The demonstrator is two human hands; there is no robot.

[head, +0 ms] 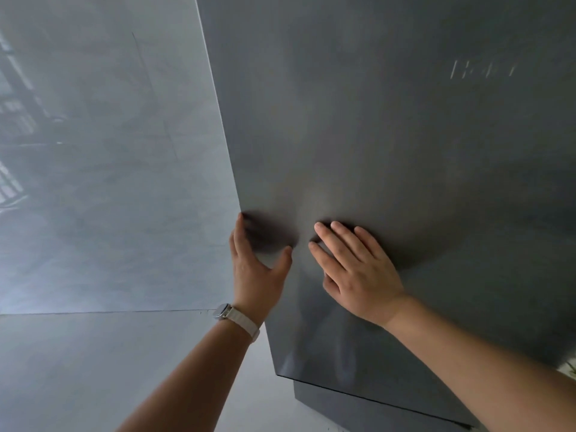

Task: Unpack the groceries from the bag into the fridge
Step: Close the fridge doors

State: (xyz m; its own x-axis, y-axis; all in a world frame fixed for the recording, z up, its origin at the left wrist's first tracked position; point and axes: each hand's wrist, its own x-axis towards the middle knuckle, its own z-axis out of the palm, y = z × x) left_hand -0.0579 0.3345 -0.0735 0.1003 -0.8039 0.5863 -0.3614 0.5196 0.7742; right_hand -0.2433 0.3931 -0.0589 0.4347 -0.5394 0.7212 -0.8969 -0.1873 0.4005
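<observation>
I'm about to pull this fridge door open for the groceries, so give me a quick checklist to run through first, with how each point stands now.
1. Grip on the opening edge: ok. The left hand wraps its fingers round the left edge of the fridge door, thumb on the front.
2. Other hand free: ok. The right hand lies flat on the door face and holds nothing.
3. Swing path: ok as far as seen. Nothing stands on the floor left of the door.
4. Grocery bag within reach: cannot tell, none in view.
5. Door ajar or shut: cannot tell.
</observation>
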